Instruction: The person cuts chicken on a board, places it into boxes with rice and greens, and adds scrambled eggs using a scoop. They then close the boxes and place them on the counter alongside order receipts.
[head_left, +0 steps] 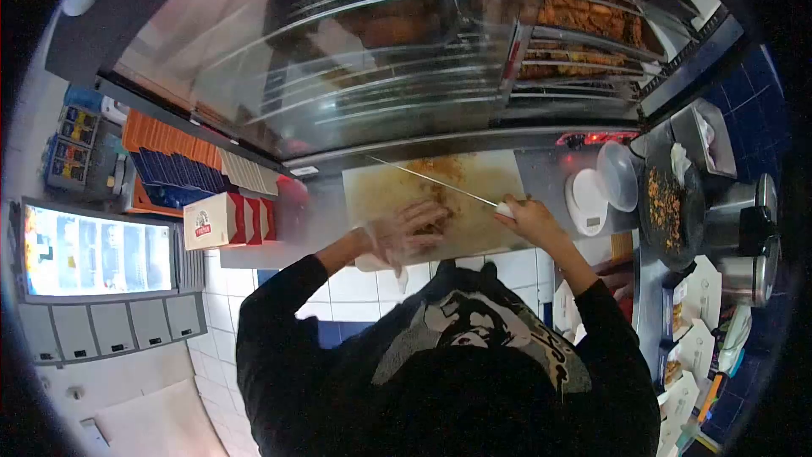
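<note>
My right hand [534, 223] is closed around the white handle of a long thin knife [440, 181]. The blade points up and to the left across a pale, stained cutting board [499, 176]. In a clear plastic glove, my left hand [404, 230] lies low over the board's left half with its fingers stretched out. Brown chopped food [438, 220] shows by its fingertips, partly hidden by them. More brown crumbs [448, 167] are scattered near the board's far edge.
A glass-fronted cabinet [372, 59] with food on racks [584, 30] rises behind the counter. To the right are a white kitchen scale [585, 203], a clear plastic lid [617, 176] and a dark pan [668, 207] of chopped food. Cartons [227, 220] stand at left.
</note>
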Demonstrator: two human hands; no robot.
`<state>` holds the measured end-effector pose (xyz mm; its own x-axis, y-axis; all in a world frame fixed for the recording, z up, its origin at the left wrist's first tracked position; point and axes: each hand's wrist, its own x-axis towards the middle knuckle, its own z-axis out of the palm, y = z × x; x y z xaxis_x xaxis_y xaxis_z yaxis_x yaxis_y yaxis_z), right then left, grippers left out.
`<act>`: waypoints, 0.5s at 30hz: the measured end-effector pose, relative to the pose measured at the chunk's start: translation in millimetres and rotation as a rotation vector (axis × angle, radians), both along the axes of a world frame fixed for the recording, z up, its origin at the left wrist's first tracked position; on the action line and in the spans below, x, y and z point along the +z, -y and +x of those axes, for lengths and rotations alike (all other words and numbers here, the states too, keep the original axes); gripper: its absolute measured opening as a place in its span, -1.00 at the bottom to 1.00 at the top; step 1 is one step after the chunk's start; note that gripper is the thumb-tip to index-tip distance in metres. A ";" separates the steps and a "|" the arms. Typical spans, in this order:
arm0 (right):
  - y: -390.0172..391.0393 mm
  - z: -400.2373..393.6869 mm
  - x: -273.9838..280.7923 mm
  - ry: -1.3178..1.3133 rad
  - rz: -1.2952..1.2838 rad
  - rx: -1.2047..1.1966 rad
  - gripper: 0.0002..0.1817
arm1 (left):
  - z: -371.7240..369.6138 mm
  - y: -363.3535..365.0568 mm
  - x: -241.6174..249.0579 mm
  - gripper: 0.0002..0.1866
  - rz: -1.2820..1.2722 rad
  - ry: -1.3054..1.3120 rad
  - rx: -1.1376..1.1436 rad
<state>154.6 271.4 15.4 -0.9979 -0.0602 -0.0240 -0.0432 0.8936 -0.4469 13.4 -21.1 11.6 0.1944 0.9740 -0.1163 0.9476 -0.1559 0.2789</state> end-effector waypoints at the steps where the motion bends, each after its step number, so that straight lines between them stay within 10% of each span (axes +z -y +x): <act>1: -9.6 -6.2 -1.1 0.025 0.075 0.027 -0.56 | -2.3 -13.8 2.3 -0.05 0.008 -0.022 -0.004; 7: -10.2 -74.3 -11.1 0.163 0.233 0.189 -0.50 | -22.4 -45.2 -29.1 0.01 0.057 -0.048 0.050; 10: 15.4 -93.9 -8.8 -0.070 0.359 0.070 -0.55 | -9.0 -28.3 -29.6 -0.03 0.091 -0.018 0.151; 15: 34.6 -98.5 160.4 -0.992 0.445 0.110 -0.69 | -3.3 -17.6 -35.2 -0.14 0.065 0.109 0.254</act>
